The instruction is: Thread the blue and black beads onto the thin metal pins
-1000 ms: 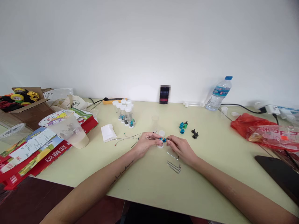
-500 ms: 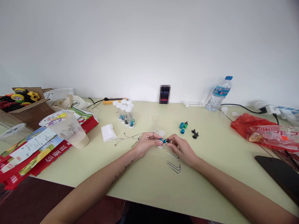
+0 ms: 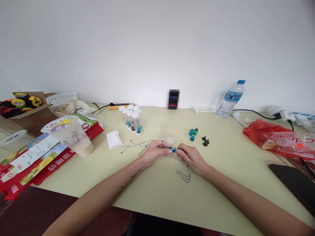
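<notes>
My left hand [image 3: 155,152] pinches a small shiny blue part [image 3: 173,149] between thumb and fingertips. Thin metal wires [image 3: 158,144] also stick out from that hand. Close by the blue part's right end, my right hand [image 3: 189,155] is closed in a pinch; whatever lies between its fingertips is hidden. A white round cap [image 3: 170,141] lies just beyond the hands, behind which a clear tube [image 3: 163,127] stands. Below my right hand lie several L-shaped metal keys [image 3: 183,176]. More blue parts [image 3: 191,132] and black pieces [image 3: 205,142] rest to the right.
Several white-capped tubes [image 3: 135,123] stand at the left, near a white paper packet [image 3: 114,140] and loose thin wires [image 3: 133,144]. Farther left is a plastic cup [image 3: 76,137]. A water bottle [image 3: 231,98] leans on the wall; a red bag [image 3: 267,132] lies at right.
The black piece seen at the blue part's right end is no longer visible there. My right fingertips have closed up, and the blue part has dropped slightly.
</notes>
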A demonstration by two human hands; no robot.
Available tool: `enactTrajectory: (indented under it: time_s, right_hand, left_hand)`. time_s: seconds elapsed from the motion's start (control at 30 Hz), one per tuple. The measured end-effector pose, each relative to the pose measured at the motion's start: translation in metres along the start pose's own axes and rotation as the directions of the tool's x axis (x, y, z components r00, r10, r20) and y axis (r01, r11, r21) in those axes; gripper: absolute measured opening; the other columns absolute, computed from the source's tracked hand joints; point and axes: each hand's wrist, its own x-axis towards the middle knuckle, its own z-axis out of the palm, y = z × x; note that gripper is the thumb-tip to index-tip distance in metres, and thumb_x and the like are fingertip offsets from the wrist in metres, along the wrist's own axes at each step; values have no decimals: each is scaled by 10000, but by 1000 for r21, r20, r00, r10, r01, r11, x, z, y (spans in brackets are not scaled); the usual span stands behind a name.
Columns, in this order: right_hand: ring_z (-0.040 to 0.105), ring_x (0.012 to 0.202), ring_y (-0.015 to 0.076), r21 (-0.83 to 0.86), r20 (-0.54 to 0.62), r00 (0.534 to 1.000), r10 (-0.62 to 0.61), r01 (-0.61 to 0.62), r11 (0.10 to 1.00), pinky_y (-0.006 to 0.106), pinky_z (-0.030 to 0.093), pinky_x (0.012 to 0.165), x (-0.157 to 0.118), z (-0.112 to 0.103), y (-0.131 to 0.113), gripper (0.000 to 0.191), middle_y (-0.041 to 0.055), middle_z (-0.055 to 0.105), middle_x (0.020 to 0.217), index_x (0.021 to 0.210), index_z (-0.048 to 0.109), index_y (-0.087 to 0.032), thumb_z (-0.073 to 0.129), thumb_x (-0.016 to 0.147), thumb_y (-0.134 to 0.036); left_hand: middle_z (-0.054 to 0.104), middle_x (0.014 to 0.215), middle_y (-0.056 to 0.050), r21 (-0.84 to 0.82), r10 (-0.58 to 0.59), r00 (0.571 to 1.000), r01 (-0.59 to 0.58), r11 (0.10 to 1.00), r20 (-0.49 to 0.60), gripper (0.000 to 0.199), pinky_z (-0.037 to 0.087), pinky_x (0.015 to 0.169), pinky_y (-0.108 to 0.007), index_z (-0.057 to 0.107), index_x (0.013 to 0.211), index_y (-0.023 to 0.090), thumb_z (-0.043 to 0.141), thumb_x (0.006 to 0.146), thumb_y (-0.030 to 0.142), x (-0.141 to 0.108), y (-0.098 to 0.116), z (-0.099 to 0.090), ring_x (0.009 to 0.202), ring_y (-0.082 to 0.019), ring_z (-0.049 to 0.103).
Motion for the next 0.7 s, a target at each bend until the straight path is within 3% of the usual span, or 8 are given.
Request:
enactTrajectory:
  time_s: [0.17, 0.33, 0.5, 0.63, 0.7]
  right_hand:
    - [428, 481, 121, 41, -32, 1000, -2, 3, 999, 228, 340, 497, 0, 1, -1, 165, -64, 471, 549, 962, 422, -225, 422, 911, -382]
    - [443, 499, 122, 9, -26, 1000, -9, 9, 1000, 230, 336, 495, 0, 1, 0, 242, -40, 486, 557, 794, 454, -217, 366, 931, -397]
    - [432, 486, 115, 13, -67, 997, -28, 29, 999, 232, 345, 497, 0, 1, 1, 170, -50, 504, 574, 945, 454, -217, 427, 910, -381]
    - [430, 483, 114, 1, -52, 998, -22, 22, 1000, 236, 348, 485, 0, 1, 1, 230, -35, 504, 568, 811, 469, -213, 402, 918, -405]
    - [443, 486, 115, 8, -61, 998, -30, 30, 1000, 241, 363, 490, 0, 1, 1, 220, -21, 536, 605, 841, 483, -214, 401, 917, -403]
  left_hand:
    - [682, 790, -80, -17, 5, 1000, -6, 1000, -21, 270, 473, 803, -384, 665, 816, 115, 772, 597, 232, 0, 1, -1, 699, -182, 647]
    - [679, 779, -78, -10, 0, 1000, 0, 1000, 2, 267, 475, 796, -381, 665, 816, 111, 772, 598, 222, 0, 1, -1, 695, -180, 644]
    - [683, 789, -84, -12, 9, 1000, -9, 1000, -13, 277, 475, 800, -387, 662, 828, 109, 770, 604, 230, 1, 1, -1, 701, -186, 648]
    - [682, 788, -80, -19, -7, 1000, 7, 1000, 2, 294, 479, 789, -387, 667, 823, 110, 780, 586, 241, 0, 2, -1, 691, -187, 649]
    - [683, 779, -76, -15, -10, 1000, 10, 1000, -3, 296, 477, 790, -379, 667, 817, 113, 783, 581, 248, 0, 2, 0, 689, -183, 648]
